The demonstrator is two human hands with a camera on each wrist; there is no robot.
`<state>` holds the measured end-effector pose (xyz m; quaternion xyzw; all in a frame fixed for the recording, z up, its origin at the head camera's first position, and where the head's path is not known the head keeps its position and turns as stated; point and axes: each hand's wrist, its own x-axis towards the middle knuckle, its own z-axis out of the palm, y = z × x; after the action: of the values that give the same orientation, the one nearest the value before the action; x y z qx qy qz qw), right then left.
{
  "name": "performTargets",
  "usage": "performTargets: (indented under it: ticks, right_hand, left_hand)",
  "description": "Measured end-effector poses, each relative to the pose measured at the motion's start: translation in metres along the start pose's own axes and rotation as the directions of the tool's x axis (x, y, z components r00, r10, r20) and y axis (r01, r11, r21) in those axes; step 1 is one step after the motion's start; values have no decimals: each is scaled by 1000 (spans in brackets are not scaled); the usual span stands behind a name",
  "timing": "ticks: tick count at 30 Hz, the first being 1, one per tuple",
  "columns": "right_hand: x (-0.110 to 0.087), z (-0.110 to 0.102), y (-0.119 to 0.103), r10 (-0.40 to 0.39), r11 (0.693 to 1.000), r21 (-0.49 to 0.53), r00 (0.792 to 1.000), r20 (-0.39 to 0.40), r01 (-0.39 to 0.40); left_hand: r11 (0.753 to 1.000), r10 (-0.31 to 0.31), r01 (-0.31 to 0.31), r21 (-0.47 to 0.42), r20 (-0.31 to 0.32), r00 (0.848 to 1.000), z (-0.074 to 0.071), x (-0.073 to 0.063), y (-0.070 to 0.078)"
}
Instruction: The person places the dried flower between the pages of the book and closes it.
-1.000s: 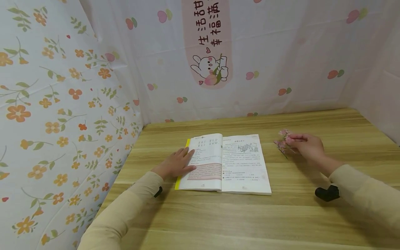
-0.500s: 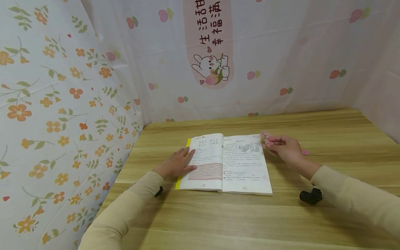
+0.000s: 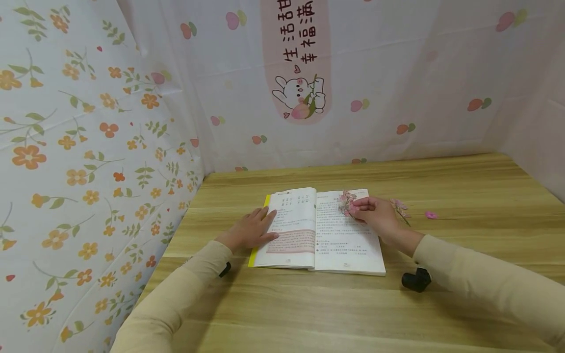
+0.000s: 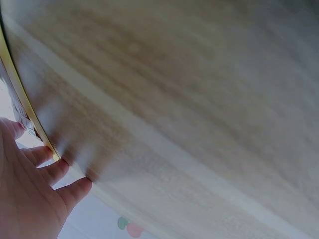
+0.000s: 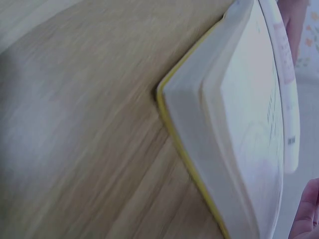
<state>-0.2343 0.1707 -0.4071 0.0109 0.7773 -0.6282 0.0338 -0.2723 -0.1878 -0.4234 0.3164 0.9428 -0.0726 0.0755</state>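
An open book (image 3: 346, 252) with a yellow cover edge lies on the wooden table in the head view. My left hand (image 3: 250, 229) rests on its left page, fingers spread and thumb extended; the left wrist view shows fingertips at the yellow edge. Over the upper right page, my right hand (image 3: 380, 215) pinches a sprig of small pink flowers (image 3: 346, 201) between thumb and fingers. The blossoms overlap the printed drawing there. The right wrist view catches the book's thick corner (image 5: 199, 114) and only part of the right hand (image 5: 308, 214); the sprig is out of that frame.
Right of the book lie another pink flower sprig (image 3: 400, 210), partly behind the right hand, and a single bright pink blossom (image 3: 431, 214). A floral curtain (image 3: 88, 147) hangs at the left and a printed cloth (image 3: 375, 73) behind the table.
My right hand has carried the flower sprig leftward from the table to over the right page. The other sprig and the loose blossom now show behind it. The left hand has stayed put.
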Motion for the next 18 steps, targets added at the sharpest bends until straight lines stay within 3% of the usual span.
performTargets:
  ticks: [12, 18]
  right_hand:
    - [4, 31, -2, -4, 987, -159, 1000, 14, 6]
    - [5, 38, 0, -3, 984, -177, 999, 43, 11]
  left_hand:
    - [1000, -5, 5, -9, 3, 1000, 0, 0, -1]
    - [999, 14, -14, -32, 1, 1000, -1, -2, -1]
